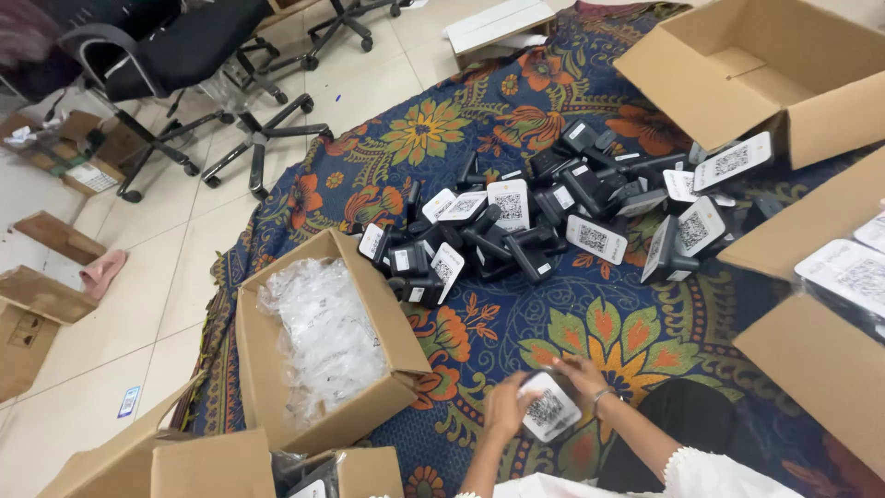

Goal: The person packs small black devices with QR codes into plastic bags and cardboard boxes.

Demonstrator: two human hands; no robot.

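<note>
Dozens of black stands with white square code cards are heaped on the floral cloth in front of me, tumbled every which way, some cards face up and some tipped on edge. That pile sits well apart from my hands, with bare patterned cloth between. Close on my left is an open cardboard box stuffed with clear crinkly plastic bags, and nearer still a small carton with something white poking out. Off to the far right a big open box looks bare inside from here, and another box at my right holds more white code cards under plastic. Office chairs stand on the tile beyond the cloth, plus flattened cartons at the left edge. My left hand and right hand are both closed around one white code card, fingers wrapped over its left and top edges, held low just above the cloth near my lap.
</note>
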